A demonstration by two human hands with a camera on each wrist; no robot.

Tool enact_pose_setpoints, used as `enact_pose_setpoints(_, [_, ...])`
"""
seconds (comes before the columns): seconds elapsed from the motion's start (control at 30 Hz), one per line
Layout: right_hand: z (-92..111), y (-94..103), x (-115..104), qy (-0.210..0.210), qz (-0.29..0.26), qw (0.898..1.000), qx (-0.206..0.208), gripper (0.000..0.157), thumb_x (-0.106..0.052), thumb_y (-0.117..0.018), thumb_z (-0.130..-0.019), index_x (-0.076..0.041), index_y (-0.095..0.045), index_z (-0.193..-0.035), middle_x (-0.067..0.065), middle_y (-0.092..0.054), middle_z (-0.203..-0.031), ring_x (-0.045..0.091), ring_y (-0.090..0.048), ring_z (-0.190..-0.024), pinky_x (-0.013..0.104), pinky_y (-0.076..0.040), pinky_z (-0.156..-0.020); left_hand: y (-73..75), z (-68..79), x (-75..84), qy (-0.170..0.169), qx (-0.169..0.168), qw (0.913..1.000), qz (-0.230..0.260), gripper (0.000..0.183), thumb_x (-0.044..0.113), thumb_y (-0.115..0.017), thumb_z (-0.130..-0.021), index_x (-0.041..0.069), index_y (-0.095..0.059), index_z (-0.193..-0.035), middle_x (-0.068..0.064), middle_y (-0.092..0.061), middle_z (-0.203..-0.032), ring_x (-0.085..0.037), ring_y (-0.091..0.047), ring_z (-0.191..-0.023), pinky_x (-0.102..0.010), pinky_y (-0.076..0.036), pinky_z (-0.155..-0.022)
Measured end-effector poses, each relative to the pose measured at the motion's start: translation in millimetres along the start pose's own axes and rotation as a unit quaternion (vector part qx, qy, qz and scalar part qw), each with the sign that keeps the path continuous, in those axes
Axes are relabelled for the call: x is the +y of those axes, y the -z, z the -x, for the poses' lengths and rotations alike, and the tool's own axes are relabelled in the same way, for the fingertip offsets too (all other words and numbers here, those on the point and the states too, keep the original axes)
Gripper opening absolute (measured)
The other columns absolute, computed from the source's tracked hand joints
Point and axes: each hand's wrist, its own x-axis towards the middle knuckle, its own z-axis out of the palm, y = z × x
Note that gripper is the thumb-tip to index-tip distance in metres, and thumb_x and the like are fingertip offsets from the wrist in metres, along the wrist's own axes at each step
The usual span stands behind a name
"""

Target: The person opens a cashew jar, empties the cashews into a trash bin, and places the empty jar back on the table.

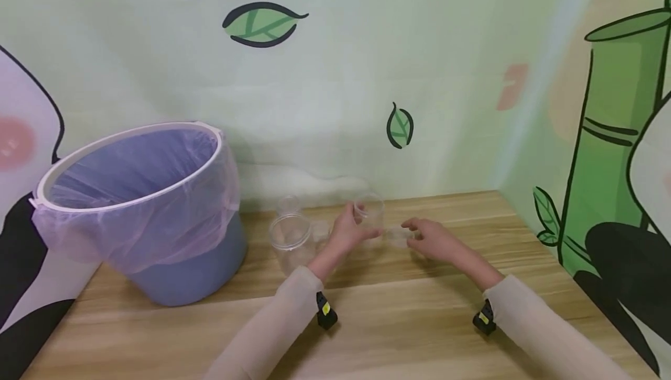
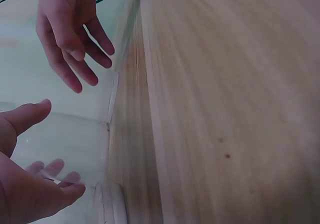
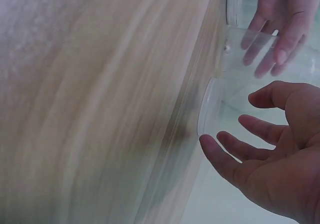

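Observation:
My left hand (image 1: 350, 229) grips a clear plastic jar (image 1: 373, 202), the thumb on its near side and the other fingers behind it, seen through the wall. In the left wrist view, the left hand (image 2: 30, 184) appears at the lower left edge. My right hand (image 1: 432, 239) is off to the right with fingers spread and nothing in its grasp. Its fingertips are close by a low, clear round piece (image 1: 397, 236) on the table. The right wrist view has that piece's pale rim (image 3: 205, 106) beside the fingers of the right hand (image 3: 270, 154).
Another clear jar (image 1: 290, 234) stands left of my left hand, with a further clear round piece (image 1: 289, 201) behind it. A blue bin (image 1: 189, 275) with a pink liner occupies the left of the wooden table (image 1: 398, 322). A printed cloth (image 1: 335, 77) hangs behind.

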Motion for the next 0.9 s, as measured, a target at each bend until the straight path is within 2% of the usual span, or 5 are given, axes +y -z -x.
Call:
enact_pose_setpoints(0.17, [-0.5,3.9,-5.4,0.028,0.025,0.999,0.022,0.04,-0.007,-0.059,-0.097,0.009,-0.056,-0.134,0.032,-0.058,-0.133,0.043,-0.064,-0.112,0.047,-0.056,-0.087,4.1,-3.5,-0.8,-0.005,0.004,1.0,-0.002,0.067,0.012,-0.09,-0.077,0.001,-0.05,-0.129,-0.016,-0.06,-0.127,-0.036,-0.054,-0.127,-0.048,-0.045,-0.106])
enact_pose_setpoints(0.37, [2.1,4.9,-13.8,0.055,0.068,0.996,0.019,0.033,-0.008,-0.062,-0.096,0.007,-0.063,-0.125,0.026,-0.068,-0.115,0.033,-0.068,-0.098,0.044,-0.057,-0.082,11.6,-2.2,-3.8,-0.004,-0.014,0.9998,0.009,0.087,0.017,-0.091,-0.077,0.002,-0.039,-0.145,-0.02,-0.051,-0.144,-0.037,-0.046,-0.138,-0.049,-0.042,-0.11])
enact_pose_setpoints(0.63, [11.2,-0.6,-32.0,0.095,0.08,0.992,0.025,0.029,-0.005,-0.059,-0.096,0.005,-0.065,-0.122,0.022,-0.069,-0.116,0.028,-0.07,-0.094,0.04,-0.058,-0.079,34.3,41.1,12.4,-0.037,-0.085,0.9946,-0.046,0.087,0.021,-0.072,-0.095,-0.001,-0.015,-0.157,-0.03,-0.031,-0.157,-0.048,-0.037,-0.141,-0.056,-0.039,-0.11])
enact_pose_setpoints(0.77, [20.5,-1.9,-42.6,0.145,0.117,0.981,0.047,0.027,-0.006,-0.06,-0.096,0.001,-0.067,-0.12,0.018,-0.069,-0.12,0.031,-0.069,-0.101,0.042,-0.058,-0.083,56.0,79.6,20.1,-0.114,-0.137,0.9729,-0.148,0.069,0.022,-0.064,-0.101,-0.004,-0.029,-0.153,-0.026,-0.036,-0.154,-0.042,-0.041,-0.14,-0.053,-0.041,-0.11])
enact_pose_setpoints(0.9, [33.1,-3.3,-53.9,0.209,0.162,0.961,0.076,0.027,-0.012,-0.065,-0.097,-0.002,-0.068,-0.121,0.015,-0.067,-0.123,0.033,-0.065,-0.113,0.047,-0.054,-0.093,81.9,109.5,26.1,-0.225,-0.164,0.925,-0.259,0.055,0.03,-0.058,-0.105,0.004,-0.043,-0.15,-0.015,-0.039,-0.156,-0.031,-0.037,-0.145,-0.049,-0.037,-0.114])
